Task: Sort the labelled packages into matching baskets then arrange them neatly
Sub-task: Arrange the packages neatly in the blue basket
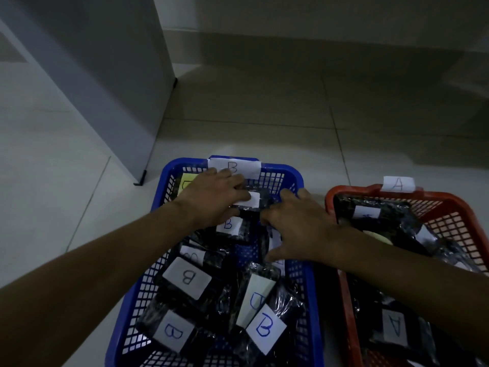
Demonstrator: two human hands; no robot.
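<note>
A blue basket (308,300) tagged B holds several black wrapped packages with white B labels, such as one package (188,278) at its left. An orange basket (449,205) tagged A stands to the right and holds black packages with A labels (393,324). My left hand (211,200) rests on a black package (260,201) with a white label at the far end of the blue basket, fingers pressed on it. My right hand (299,229) hovers over the basket's right side with fingers spread; whether it touches a package below is hidden.
Both baskets sit on a pale tiled floor (264,115). A grey cabinet (105,75) stands at the back left, its foot close to the blue basket's far corner. A wall runs along the back.
</note>
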